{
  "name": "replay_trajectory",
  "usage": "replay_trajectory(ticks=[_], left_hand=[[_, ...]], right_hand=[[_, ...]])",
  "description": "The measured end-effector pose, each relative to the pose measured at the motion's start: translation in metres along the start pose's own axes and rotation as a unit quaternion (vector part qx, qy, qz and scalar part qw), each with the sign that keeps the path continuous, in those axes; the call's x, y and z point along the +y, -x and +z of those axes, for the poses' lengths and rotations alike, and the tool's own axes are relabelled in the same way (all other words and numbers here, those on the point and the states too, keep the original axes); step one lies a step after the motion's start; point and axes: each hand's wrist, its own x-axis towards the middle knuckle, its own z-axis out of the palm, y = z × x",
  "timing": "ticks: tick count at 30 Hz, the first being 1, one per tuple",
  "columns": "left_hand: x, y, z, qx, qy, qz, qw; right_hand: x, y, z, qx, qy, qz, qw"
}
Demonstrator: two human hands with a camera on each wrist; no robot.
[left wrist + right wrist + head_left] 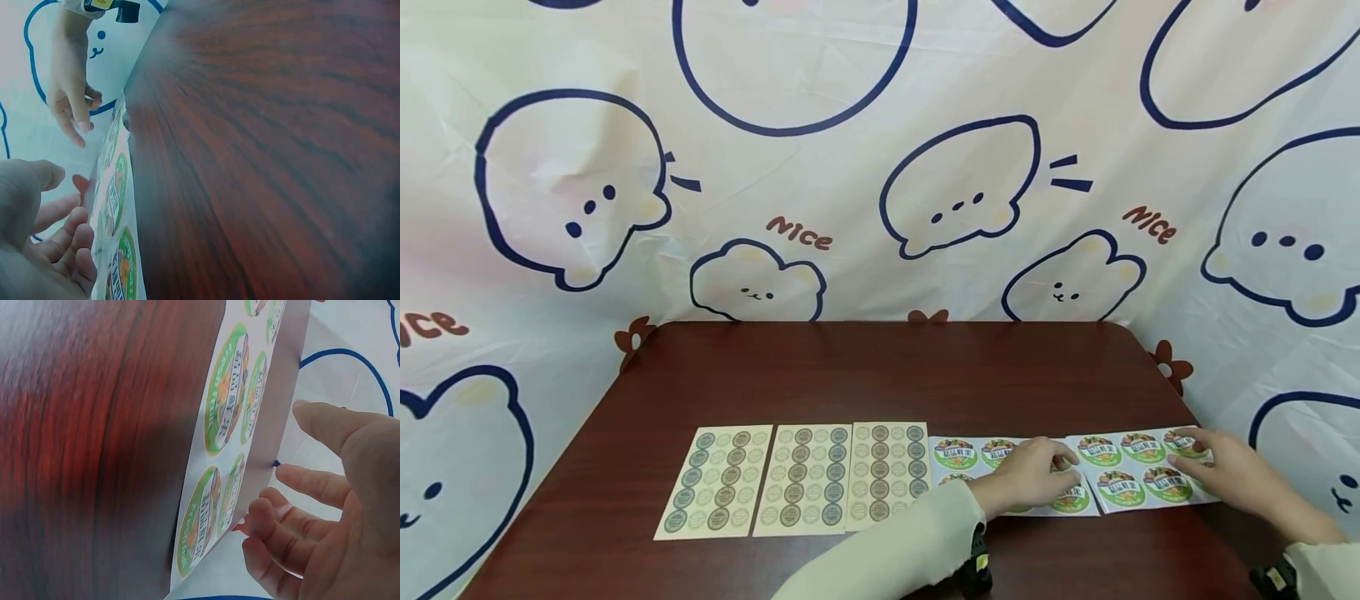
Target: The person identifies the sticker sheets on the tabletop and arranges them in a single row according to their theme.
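Note:
Two white sheets of round green fruit stickers lie end to end at the right of the table. My left hand (1033,473) is over the left fruit sticker sheet (945,463) and covers part of it. Its fingers (70,240) are loosely bent, with nothing between them and the thumb. Over the right end of the other fruit sticker sheet (1131,496) is my right hand (1236,473). In the right wrist view its thumb and fingers (312,487) are spread and hold nothing, close beside the sheet's printed face.
Three cream sheets of small round stickers, a left one (711,483), a middle one (801,479) and a right one (887,467), continue the row leftward. They lie on a dark red wooden table (880,375). A white cloth (850,183) with cartoon outlines hangs around it.

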Motion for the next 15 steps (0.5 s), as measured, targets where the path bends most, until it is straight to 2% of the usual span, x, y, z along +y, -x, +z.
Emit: replay_trajectory(ticks=[5, 10, 15], left_hand=[[-0.004, 0.005, -0.008, -0.002, 0.031, 0.000, 0.9995], [-0.008, 0.008, -0.013, 0.001, 0.041, 0.002, 0.9992], [-0.013, 0.010, -0.015, 0.007, 0.072, -0.014, 0.9973]], right_hand=[[-0.004, -0.001, 0.003, 0.011, 0.000, -0.016, 0.9998], [-0.011, -0.001, 0.006, 0.029, 0.005, -0.029, 0.9991], [-0.020, -0.002, 0.009, 0.036, -0.004, -0.040, 0.9985]])
